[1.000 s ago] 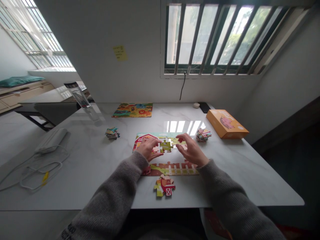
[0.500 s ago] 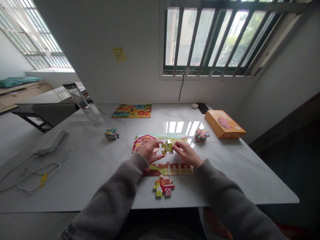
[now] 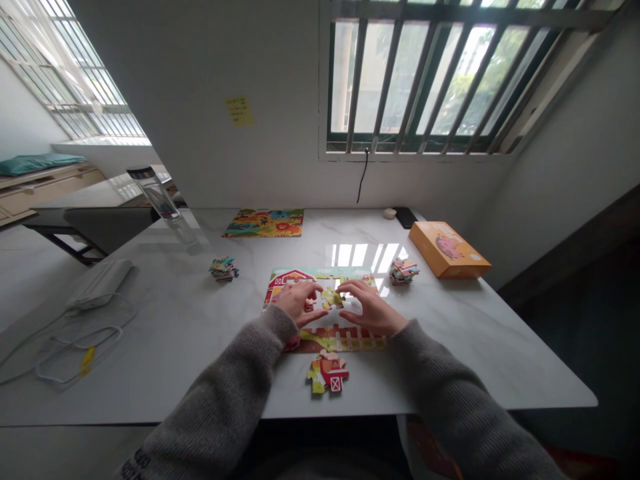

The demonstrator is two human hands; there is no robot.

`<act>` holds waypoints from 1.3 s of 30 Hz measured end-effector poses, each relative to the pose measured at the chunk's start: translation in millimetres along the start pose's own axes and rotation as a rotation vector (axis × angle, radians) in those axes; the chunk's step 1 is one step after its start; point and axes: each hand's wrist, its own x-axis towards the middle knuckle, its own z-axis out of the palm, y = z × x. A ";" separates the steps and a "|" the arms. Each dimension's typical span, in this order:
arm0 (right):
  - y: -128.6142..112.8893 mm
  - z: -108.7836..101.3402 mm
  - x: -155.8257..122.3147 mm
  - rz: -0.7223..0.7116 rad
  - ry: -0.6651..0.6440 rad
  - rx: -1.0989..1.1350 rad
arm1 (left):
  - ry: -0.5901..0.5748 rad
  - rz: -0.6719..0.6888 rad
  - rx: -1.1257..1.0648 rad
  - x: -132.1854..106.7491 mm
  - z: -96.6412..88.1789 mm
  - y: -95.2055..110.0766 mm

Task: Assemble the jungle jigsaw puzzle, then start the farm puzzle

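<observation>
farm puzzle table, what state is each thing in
left hand, fingers down on the puzzle beside the green piece
right hand, fingers spread, curved near the green piece
farm jigsaw puzzle, partly assembled, gap in the middle
green piece, in the gap, between the hands
joined barn pieces, lying apart from the puzzle
animal jigsaw puzzle, assembled, flat
left piece stack, piled
right piece stack, piled
orange box, shut, lying flat

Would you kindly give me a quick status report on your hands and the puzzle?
Left hand and right hand on the farm jigsaw puzzle, either side of a green piece. Loose barn section below.
</observation>
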 end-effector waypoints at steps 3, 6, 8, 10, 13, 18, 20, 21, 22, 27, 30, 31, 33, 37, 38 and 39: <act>1.7 2.1 -0.9 -0.006 -0.011 -0.017 | -0.011 -0.008 -0.028 -0.5 1.6 3.2; 3.6 4.7 -2.0 0.011 -0.002 -0.028 | -0.028 -0.018 -0.063 -0.7 2.7 5.9; 6.1 5.9 -2.1 0.025 -0.001 -0.018 | -0.032 -0.027 -0.078 -0.6 3.5 4.9; 10.8 6.0 -0.8 0.042 0.003 -0.002 | -0.016 -0.033 -0.058 -0.4 4.8 1.0; 21.4 2.6 5.0 0.082 0.011 -0.037 | 0.033 -0.040 0.024 -0.3 8.2 -7.3; 37.1 -4.9 23.6 0.137 -0.050 -0.126 | 0.019 -0.039 0.139 -1.5 12.1 -14.0; 41.4 -3.1 31.5 0.139 -0.089 -0.154 | -0.001 -0.023 0.164 -1.1 11.9 -11.6; 43.4 -0.9 34.9 0.138 -0.110 -0.171 | -0.008 -0.019 0.177 -0.5 11.7 -9.5; 45.5 2.0 37.8 0.138 -0.131 -0.190 | -0.016 -0.017 0.190 0.5 11.6 -6.9; 53.1 16.2 42.3 0.182 -0.152 -0.250 | -0.028 0.000 0.209 9.1 12.9 3.6; 53.0 18.7 40.0 0.211 -0.149 -0.248 | -0.055 0.000 0.225 16.3 13.0 1.9; 52.5 18.9 39.1 0.217 -0.146 -0.248 | -0.064 -0.007 0.235 19.2 12.9 0.2; 51.4 19.2 37.7 0.223 -0.137 -0.252 | -0.074 -0.015 0.246 25.8 13.0 -3.8; 49.9 21.2 36.3 0.225 -0.110 -0.264 | -0.083 0.023 0.213 38.7 14.8 -7.7; 49.7 21.8 36.1 0.223 -0.102 -0.266 | -0.086 0.034 0.203 40.9 15.4 -7.4; 49.4 22.4 35.9 0.219 -0.095 -0.268 | -0.089 0.041 0.196 42.4 16.0 -6.7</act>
